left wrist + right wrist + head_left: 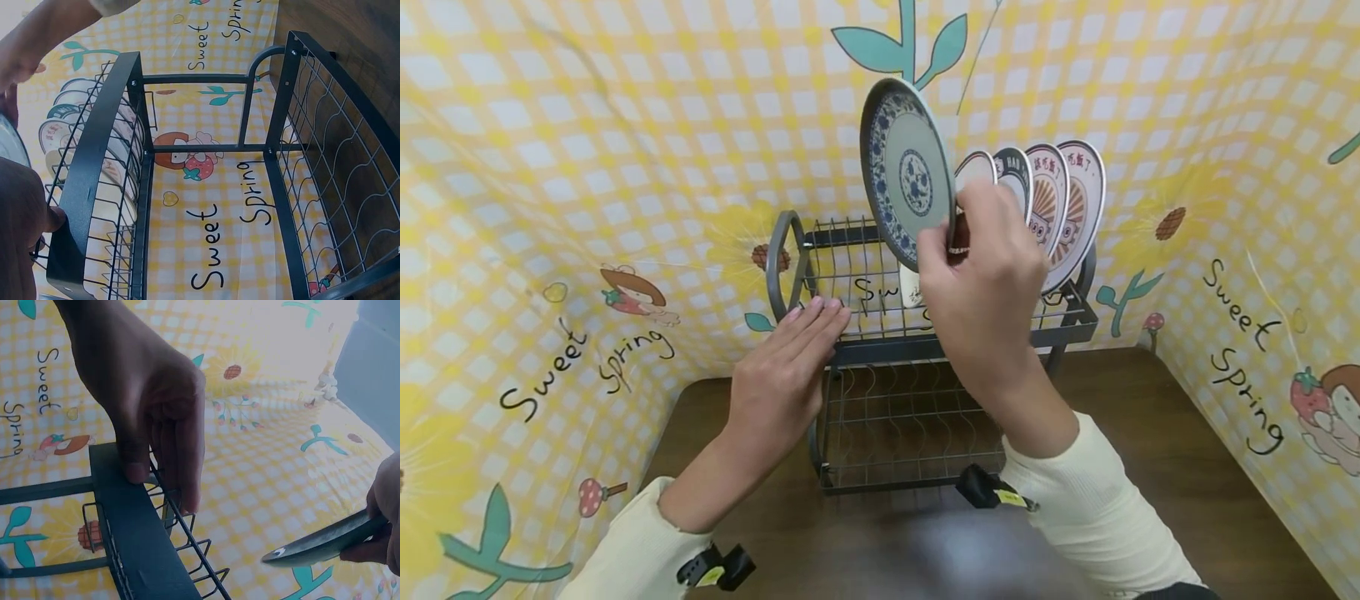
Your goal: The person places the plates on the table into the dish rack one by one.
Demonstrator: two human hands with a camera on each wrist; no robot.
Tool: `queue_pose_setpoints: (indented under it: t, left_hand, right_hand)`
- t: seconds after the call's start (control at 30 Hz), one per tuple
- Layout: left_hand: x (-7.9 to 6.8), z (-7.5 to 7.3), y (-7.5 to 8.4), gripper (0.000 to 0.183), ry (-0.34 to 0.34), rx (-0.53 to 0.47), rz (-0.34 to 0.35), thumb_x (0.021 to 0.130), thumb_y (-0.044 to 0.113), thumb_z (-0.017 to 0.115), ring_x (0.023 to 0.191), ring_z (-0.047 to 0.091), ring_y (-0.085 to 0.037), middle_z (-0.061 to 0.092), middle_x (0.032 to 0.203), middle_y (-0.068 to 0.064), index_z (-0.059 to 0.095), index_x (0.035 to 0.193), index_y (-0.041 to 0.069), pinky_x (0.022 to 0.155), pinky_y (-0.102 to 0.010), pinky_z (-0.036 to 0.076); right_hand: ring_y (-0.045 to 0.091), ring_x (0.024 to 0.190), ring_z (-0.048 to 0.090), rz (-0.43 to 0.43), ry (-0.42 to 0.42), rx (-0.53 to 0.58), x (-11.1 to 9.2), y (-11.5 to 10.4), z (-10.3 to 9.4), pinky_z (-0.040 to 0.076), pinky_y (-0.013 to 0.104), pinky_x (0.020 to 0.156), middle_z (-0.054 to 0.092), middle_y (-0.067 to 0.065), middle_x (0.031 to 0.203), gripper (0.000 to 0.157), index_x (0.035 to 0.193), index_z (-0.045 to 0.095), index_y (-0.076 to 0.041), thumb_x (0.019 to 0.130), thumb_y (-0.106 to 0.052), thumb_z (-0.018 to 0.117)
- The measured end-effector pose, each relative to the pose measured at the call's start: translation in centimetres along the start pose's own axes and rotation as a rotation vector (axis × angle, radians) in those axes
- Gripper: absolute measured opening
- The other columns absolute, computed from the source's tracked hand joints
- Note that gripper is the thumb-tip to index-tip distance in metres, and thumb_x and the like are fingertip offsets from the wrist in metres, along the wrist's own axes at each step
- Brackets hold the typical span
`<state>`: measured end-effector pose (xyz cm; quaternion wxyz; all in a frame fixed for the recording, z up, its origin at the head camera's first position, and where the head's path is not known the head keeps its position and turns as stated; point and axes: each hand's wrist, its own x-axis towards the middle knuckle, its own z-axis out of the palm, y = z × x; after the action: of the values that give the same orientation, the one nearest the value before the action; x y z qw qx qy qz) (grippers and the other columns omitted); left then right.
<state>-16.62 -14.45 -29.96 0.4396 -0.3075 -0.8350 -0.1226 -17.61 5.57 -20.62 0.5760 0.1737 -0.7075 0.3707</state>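
A round plate with a blue floral pattern (917, 179) is held up by its rim, tilted on edge, above the upper tier of a dark wire dish rack (887, 350). My right hand (985, 283) pinches that rim between thumb and fingers; the right wrist view shows the plate (319, 544) nearly edge-on. At the rack's front left corner, my left hand (782, 367) grips the front bar, thumb (134, 469) on the outer face and fingers over the top. Several printed plates (1082, 208) stand upright on the right of the upper tier, partly hidden by my right hand.
Below is the lower wire tier (910, 425), with wavy wires. The rack stands on a dark brown table (1150, 450). Yellow checked cloth (700, 108) surrounds the back and sides. A small cream piece (912, 286) shows in the rack below the held plate.
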Motion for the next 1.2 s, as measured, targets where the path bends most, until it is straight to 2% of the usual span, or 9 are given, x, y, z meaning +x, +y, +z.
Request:
queue_pose_setpoints:
  t: [0.1, 0.17, 0.4, 0.57, 0.77, 0.9, 1.0, 1.2]
  left_hand:
    - [0.0, 0.0, 0.1, 0.037, -0.009, 0.006, 0.001, 0.090, 0.000, 0.061, 0.119, 0.061, -0.024, 0.064, 0.125, -0.011, 0.064, 0.127, 0.008, 0.104, -0.039, 0.048]
    - [0.0, 0.0, 0.1, 0.037, -0.012, 0.007, 0.002, 0.090, -0.001, 0.061, 0.119, 0.060, -0.024, 0.064, 0.125, -0.010, 0.064, 0.126, 0.008, 0.104, -0.039, 0.048]
    - [0.0, 0.0, 0.1, 0.037, -0.016, 0.006, 0.002, 0.090, -0.002, 0.060, 0.120, 0.060, -0.024, 0.063, 0.126, -0.010, 0.064, 0.126, 0.007, 0.105, -0.039, 0.047]
    - [0.0, 0.0, 0.1, 0.037, -0.007, 0.007, 0.003, 0.090, -0.001, 0.061, 0.119, 0.060, -0.024, 0.064, 0.125, -0.011, 0.064, 0.126, 0.007, 0.104, -0.040, 0.048]
    - [0.1, 0.0, 0.1, 0.036, -0.009, 0.010, -0.001, 0.091, -0.001, 0.060, 0.119, 0.060, -0.024, 0.064, 0.125, -0.011, 0.065, 0.126, 0.007, 0.105, -0.040, 0.047]
    - [0.2, 0.0, 0.2, 0.035, -0.009, 0.006, 0.000, 0.091, 0.001, 0.060, 0.119, 0.060, -0.025, 0.063, 0.125, -0.011, 0.064, 0.126, 0.007, 0.104, -0.040, 0.048]
    - [0.2, 0.1, 0.2, 0.035, -0.011, 0.005, 0.004, 0.092, 0.001, 0.059, 0.119, 0.060, -0.024, 0.064, 0.125, -0.011, 0.064, 0.126, 0.007, 0.104, -0.040, 0.048]
    - [0.3, 0.2, 0.2, 0.035, -0.015, 0.009, 0.007, 0.092, 0.000, 0.058, 0.120, 0.060, -0.024, 0.063, 0.125, -0.011, 0.065, 0.126, 0.007, 0.104, -0.040, 0.048]
  right_hand:
    - [0.022, 0.066, 0.053, 0.046, -0.092, -0.069, 0.7, 0.2, 0.8, 0.040, 0.028, 0.049, 0.055, 0.011, 0.076, 0.008, 0.088, 0.058, 0.000, 0.082, 0.002, 0.053]
    - [0.023, 0.069, 0.056, 0.079, -0.160, -0.104, 1.1, 0.4, 1.3, 0.044, 0.029, 0.050, 0.058, 0.011, 0.079, 0.010, 0.091, 0.059, 0.000, 0.082, 0.002, 0.053]
    - [0.023, 0.065, 0.052, 0.142, -0.400, -0.261, 2.8, 0.8, 3.1, 0.048, 0.034, 0.052, 0.056, 0.010, 0.076, 0.018, 0.098, 0.059, -0.002, 0.082, 0.001, 0.052]
    - [0.025, 0.071, 0.056, 0.211, -0.586, -0.403, 4.1, 0.6, 4.1, 0.055, 0.038, 0.063, 0.059, 0.011, 0.081, 0.023, 0.107, 0.058, -0.002, 0.085, -0.004, 0.055]
    - [0.029, 0.081, 0.067, 0.301, -0.720, -0.441, 5.4, 0.0, 5.2, 0.059, 0.038, 0.067, 0.067, 0.011, 0.089, 0.018, 0.103, 0.058, -0.004, 0.085, -0.006, 0.056]
    - [0.029, 0.090, 0.069, 0.333, -0.820, -0.480, 5.9, -0.2, 5.6, 0.061, 0.035, 0.075, 0.068, 0.011, 0.098, 0.026, 0.109, 0.058, -0.004, 0.086, -0.013, 0.063]
    - [0.028, 0.093, 0.069, 0.336, -0.865, -0.504, 6.1, -0.1, 6.0, 0.061, 0.034, 0.077, 0.068, 0.011, 0.103, 0.031, 0.114, 0.058, -0.002, 0.087, -0.016, 0.063]
    - [0.025, 0.087, 0.068, 0.316, -0.914, -0.511, 6.6, 0.2, 7.1, 0.061, 0.032, 0.071, 0.066, 0.012, 0.100, 0.022, 0.108, 0.062, -0.001, 0.089, -0.009, 0.054]
